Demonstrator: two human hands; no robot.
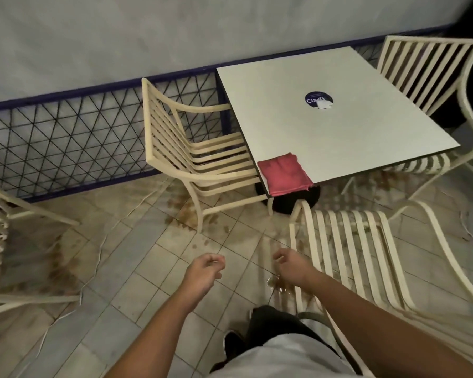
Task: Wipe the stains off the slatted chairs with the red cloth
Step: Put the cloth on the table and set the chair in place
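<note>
A folded red cloth [283, 173] lies on the 7 o'clock corner of a white square table [339, 126], close to the edge. It seems to have been left within easy reach, and wiping appears not to have begun. Cream slatted chairs ring the table: the side chair [200, 148] at 9 o'clock with its seat partly under the top, the far chair [426, 69] at 1 o'clock, and the near chair [352, 241] at 5 o'clock, standing clear and likely the handiest to start on. At 6 o'clock, a person's left hand [205, 271] and right hand [290, 266] hang over the tiled floor [153, 271]. The fingers are loosely curled and hold nothing, so both are apparently free to take the cloth. Brown splashes [186, 211] mark the tiles, but stains on the slats cannot be made out.
</note>
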